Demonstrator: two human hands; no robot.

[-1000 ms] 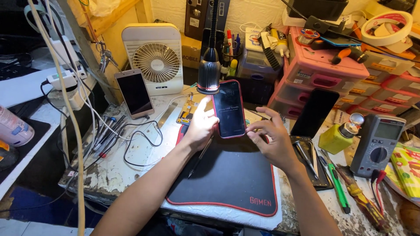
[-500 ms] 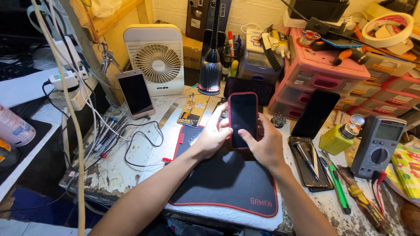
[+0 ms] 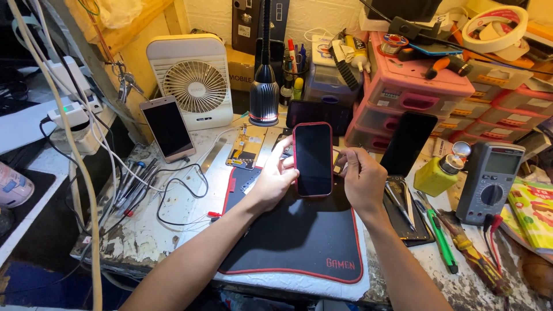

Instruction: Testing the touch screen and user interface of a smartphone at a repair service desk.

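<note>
The worktop carries a black mat with red edging. A small white fan stands at the rear left; a grey multimeter lies at the right. A phone in a red case, screen dark, is held upright above the mat. The left hand has its fingers clamped on the phone's left edge. The right hand has its fingers curled at the right edge, touching it.

The phone has a black screen and a red case. The mat is black with a red border. The fan is white, the drawers pink, the small bottle yellow, the multimeter grey.
</note>
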